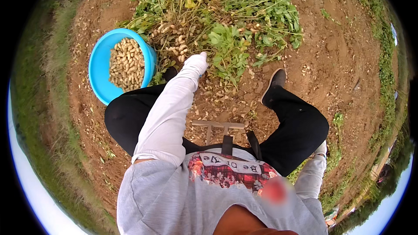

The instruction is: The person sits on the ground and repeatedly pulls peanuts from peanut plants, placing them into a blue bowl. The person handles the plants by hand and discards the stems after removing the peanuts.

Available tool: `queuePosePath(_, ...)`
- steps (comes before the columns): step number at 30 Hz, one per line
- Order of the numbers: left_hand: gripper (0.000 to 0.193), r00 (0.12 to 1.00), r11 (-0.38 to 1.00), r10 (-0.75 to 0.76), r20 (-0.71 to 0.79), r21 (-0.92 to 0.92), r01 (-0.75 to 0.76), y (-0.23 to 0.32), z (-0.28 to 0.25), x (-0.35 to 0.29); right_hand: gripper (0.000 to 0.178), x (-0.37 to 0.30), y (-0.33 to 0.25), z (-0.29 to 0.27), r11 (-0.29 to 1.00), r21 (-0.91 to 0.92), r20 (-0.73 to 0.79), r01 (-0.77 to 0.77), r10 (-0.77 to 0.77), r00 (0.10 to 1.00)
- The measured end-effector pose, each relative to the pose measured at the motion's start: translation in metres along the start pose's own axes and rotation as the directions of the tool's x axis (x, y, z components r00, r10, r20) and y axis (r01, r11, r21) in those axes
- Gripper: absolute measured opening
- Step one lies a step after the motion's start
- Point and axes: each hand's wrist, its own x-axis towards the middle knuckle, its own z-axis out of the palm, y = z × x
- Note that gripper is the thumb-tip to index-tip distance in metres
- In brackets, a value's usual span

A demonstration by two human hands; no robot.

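Observation:
My left hand (198,63), in a white glove and sleeve, reaches forward between my knees. Its fingers look closed at the near edge of a peanut plant (226,56), whose leaves spread to the right. A cluster of peanuts (179,48) lies just beyond and left of this hand. Beside my right knee, my right hand (321,149) shows only in part, below a pale sleeve; its fingers are hidden. On the left stands a light blue bucket (99,67) with many unshelled peanuts (127,63) inside.
A large heap of pulled peanut plants (261,6) covers the soil ahead. Brown soil (331,56) with dry leaf bits surrounds me. My right shoe (275,80) rests near the heap. A wooden frame piece (217,124) lies between my legs. Grass (56,61) borders the left.

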Motion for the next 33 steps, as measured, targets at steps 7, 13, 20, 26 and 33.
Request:
queuePosePath(7, 0.024, 0.952, 0.987, -0.058, -0.3, -0.163, 0.009, 0.021, 0.051, -0.088, 0.047, 0.019, -0.169, -0.232, 0.924, 0.381, -0.511, 0.04, 0.175, 0.842)
queuePosePath(13, 0.025, 0.875, 0.964, -0.008, -0.483, -0.237, -0.122, 0.049, -0.001, -0.174, 0.041, -0.011, -0.34, -0.306, 0.635, 0.551, -0.599, 0.542, -0.151, 0.786)
queuePosePath(20, 0.03, 0.663, 0.918, 0.313, -0.68, 0.038, -0.394, 0.084, 0.007, -0.252, 0.097, -0.023, -0.473, -0.259, 0.79, 0.272, -0.199, 0.549, -0.512, 0.836)
queuePosePath(26, 0.025, 0.375, 0.765, 0.6, -0.706, 0.37, -0.528, 0.104, 0.018, -0.309, 0.043, -0.014, -0.477, -0.185, 0.11, 0.913, -0.233, 0.392, -0.648, 0.725)
queuePosePath(33, 0.024, 0.231, 0.665, 0.1, -0.968, -0.107, -0.739, 0.072, -0.05, -0.342, 0.036, -0.053, -0.43, -0.228, -0.044, 0.984, -0.16, 0.17, -0.622, 0.766)
